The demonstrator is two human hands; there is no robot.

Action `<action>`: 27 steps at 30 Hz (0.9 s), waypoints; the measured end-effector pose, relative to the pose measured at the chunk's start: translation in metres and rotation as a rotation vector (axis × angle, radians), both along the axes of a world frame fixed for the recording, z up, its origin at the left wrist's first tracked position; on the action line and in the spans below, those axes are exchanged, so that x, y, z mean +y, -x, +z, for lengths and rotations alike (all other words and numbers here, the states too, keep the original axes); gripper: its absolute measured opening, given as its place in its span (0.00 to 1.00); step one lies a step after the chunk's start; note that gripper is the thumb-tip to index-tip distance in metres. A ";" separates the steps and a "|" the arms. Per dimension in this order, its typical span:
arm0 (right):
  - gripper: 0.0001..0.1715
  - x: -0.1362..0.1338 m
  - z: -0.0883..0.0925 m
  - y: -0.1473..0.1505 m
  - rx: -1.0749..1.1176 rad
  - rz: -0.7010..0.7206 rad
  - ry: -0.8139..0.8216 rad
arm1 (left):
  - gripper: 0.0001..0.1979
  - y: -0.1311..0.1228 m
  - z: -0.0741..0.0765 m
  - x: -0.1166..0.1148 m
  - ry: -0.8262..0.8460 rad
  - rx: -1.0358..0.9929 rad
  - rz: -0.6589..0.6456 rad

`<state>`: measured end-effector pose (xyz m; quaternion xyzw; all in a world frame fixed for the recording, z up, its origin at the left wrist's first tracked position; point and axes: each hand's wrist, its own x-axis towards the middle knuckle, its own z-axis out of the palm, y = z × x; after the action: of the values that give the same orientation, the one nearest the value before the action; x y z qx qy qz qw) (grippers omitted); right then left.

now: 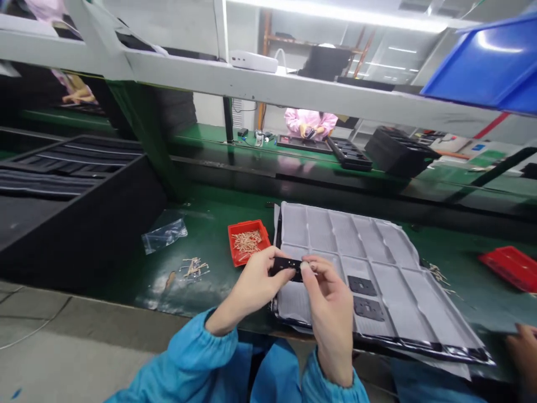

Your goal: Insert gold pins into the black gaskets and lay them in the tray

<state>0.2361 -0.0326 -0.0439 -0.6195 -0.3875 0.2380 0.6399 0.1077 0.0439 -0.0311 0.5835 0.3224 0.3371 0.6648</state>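
Part (287,263), dark, one: over the left side of tray (353,236), pinched between fingers of left hand (257,280) and right hand (330,299). Tray: near edge close to front edge of bench (218,238). Box (245,226), red: just beside tray's left edge. Sticks (195,268), loose: left of box, bench surface showing between.

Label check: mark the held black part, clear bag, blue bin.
Held black part (287,262): head view, its exposed face.
Clear bag (164,236): head view, middle of its film.
Blue bin (486,70): head view, its side wall.
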 end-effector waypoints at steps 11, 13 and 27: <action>0.12 0.008 -0.005 0.020 -0.017 0.088 0.019 | 0.04 0.023 -0.002 -0.004 0.014 0.012 0.039; 0.12 0.008 -0.005 0.022 -0.028 0.093 0.027 | 0.05 0.025 -0.003 -0.004 0.019 0.019 0.044; 0.10 0.013 -0.002 0.038 -0.163 0.056 0.020 | 0.14 0.046 -0.001 -0.007 0.058 0.024 -0.032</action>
<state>0.1984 -0.0201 -0.0460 -0.6320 -0.4531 0.2087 0.5930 0.0622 0.0372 -0.0324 0.5729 0.3305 0.3100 0.6830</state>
